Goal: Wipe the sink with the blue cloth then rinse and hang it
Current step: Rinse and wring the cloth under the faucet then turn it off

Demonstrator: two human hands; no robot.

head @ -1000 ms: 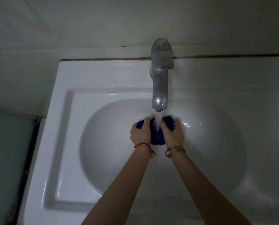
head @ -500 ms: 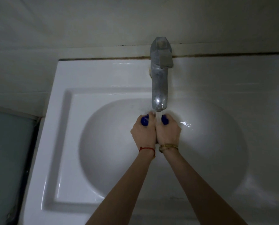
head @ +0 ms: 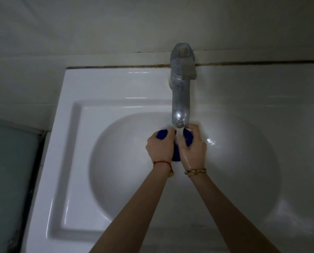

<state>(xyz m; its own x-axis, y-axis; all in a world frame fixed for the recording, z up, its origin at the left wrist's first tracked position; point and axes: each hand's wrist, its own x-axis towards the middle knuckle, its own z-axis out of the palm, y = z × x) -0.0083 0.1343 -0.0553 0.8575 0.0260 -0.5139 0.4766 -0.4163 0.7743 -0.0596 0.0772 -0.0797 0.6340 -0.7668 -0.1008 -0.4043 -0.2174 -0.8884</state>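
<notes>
Hands [head: 159,146] parted slightly; blue cloth [head: 176,155] exposed under tap [head: 180,99] stream, over sink [head: 116,161].

Left grip [head: 159,146] and right grip [head: 193,147] clenched, side by side, forearms extended.

Most of the blue cloth [head: 188,138] is hidden inside the left hand [head: 159,147] and the right hand [head: 193,150], with only small bulges showing at their upper edges and between them. The white sink [head: 116,179] runs off the bottom of the frame, its drain covered by the hands and forearms. Both forearms are cut off at the lower edge.
</notes>
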